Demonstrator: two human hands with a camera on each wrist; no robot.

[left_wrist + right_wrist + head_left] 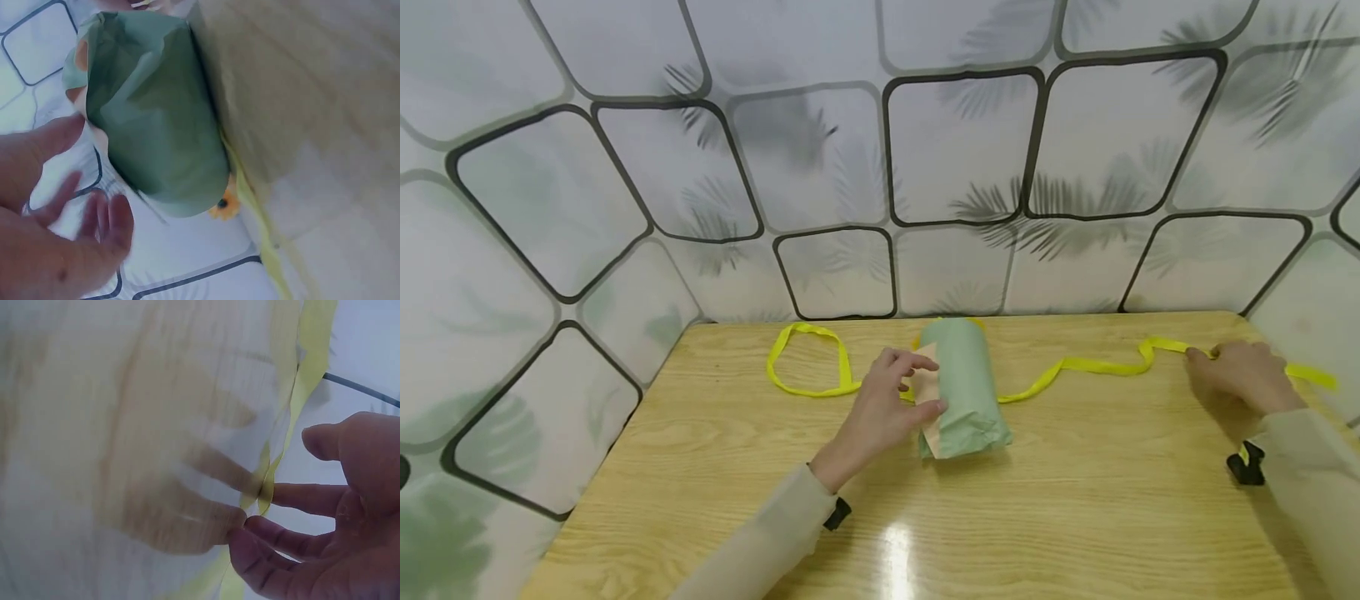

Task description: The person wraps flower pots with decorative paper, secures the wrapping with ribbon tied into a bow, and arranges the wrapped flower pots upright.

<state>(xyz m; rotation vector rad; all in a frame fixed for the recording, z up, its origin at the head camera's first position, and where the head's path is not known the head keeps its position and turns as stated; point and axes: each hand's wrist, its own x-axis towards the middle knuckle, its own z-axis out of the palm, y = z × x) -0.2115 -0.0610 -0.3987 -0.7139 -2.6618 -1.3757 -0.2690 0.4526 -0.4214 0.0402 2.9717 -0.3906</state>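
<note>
A bundle wrapped in green paper [964,375], pale pink along its overlapping edge, lies on its side across a yellow ribbon [1101,366]. My left hand [887,396] is at the bundle's left side, fingers and thumb spread, with the thumb tip right at the paper's edge. In the left wrist view an orange flower [225,207] peeks out at the bundle's far end. Over at the table's right side, my right hand [1247,375] touches the ribbon with its fingertips. The right wrist view shows the thumb standing apart from the ribbon [304,375].
Everything lies on a wood-grain table [722,467]. The ribbon's left end curls in a loop near the back edge. Behind and at the sides rise pale walls [955,150] patterned with dark rounded outlines and leaves.
</note>
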